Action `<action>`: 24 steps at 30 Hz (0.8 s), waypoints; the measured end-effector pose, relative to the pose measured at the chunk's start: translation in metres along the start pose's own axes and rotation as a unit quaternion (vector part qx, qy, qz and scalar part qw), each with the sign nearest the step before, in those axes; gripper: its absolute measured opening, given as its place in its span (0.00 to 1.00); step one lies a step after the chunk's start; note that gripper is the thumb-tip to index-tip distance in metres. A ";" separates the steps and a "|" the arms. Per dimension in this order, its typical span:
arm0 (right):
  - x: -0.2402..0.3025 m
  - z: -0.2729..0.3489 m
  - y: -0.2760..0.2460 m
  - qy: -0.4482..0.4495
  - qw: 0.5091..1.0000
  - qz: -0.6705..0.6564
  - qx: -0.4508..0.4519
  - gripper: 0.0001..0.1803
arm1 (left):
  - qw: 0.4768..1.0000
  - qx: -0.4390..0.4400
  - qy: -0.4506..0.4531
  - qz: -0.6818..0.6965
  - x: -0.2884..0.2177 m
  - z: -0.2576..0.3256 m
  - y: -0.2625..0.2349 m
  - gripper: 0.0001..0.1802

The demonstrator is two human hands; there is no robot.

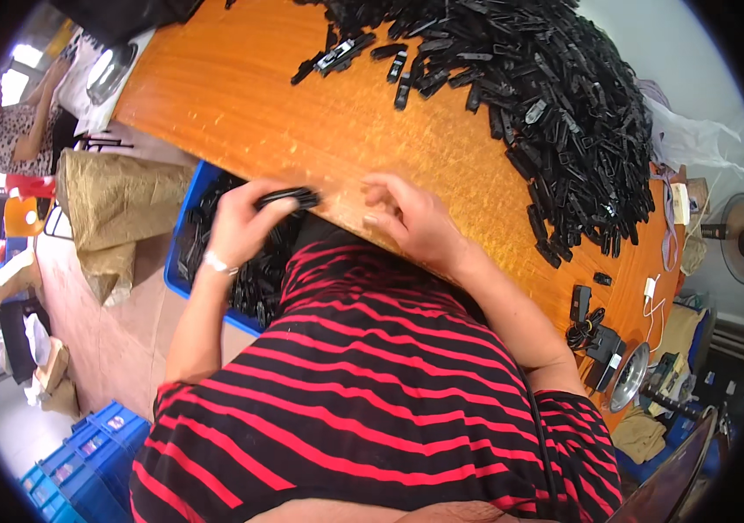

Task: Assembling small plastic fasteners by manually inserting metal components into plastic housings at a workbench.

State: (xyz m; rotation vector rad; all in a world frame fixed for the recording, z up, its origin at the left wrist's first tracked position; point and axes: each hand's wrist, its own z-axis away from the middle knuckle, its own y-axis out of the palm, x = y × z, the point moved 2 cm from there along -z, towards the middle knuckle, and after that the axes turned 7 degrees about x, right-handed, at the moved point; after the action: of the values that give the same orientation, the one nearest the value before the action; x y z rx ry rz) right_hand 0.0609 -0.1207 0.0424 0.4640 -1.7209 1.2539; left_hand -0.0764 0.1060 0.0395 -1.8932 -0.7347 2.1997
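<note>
My left hand (245, 218) is closed on a small elongated black plastic piece (292, 198), slightly blurred, at the near edge of the wooden table (241, 96). Below that hand stands a blue bin (182, 247) filled with similar black pieces (250, 292). My right hand (415, 218) hovers by the table edge to the right. Its fingers are curled but apart from the thumb, and nothing shows between them. A large heap of black plastic pieces (555, 105) covers the table's far right, with a few loose ones (400, 78) at its left fringe.
A black device with a coiled cable (594, 336) and a metal bowl (630, 376) are at the table's right end. A fan (740, 237) stands beyond. On the left are a brown sack (119, 200), blue crates (97, 458) and another person (27, 131).
</note>
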 end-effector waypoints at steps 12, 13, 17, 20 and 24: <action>-0.041 0.144 -0.093 0.194 0.813 0.414 -0.360 0.16 | 0.956 -0.241 0.050 -0.160 0.062 -0.046 -0.066 0.12; -0.046 0.149 -0.091 0.226 0.798 0.433 -0.354 0.18 | 0.938 -0.244 0.099 -0.227 0.055 -0.067 -0.056 0.14; -0.066 0.151 -0.080 0.272 0.786 0.428 -0.353 0.25 | 0.918 -0.217 0.158 -0.291 0.033 -0.140 -0.023 0.30; -0.070 0.141 -0.083 0.270 0.798 0.407 -0.352 0.25 | 0.921 -0.199 0.151 -0.299 0.038 -0.183 -0.003 0.36; -0.079 0.121 -0.084 0.238 0.817 0.392 -0.348 0.25 | 0.928 -0.175 0.163 -0.285 0.020 -0.212 0.018 0.38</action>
State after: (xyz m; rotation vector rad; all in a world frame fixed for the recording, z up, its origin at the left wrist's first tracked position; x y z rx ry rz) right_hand 0.1074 -0.2796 0.0152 -1.0143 -1.7957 1.0053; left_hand 0.1273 0.1550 -0.0049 -1.8051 -1.4574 1.4313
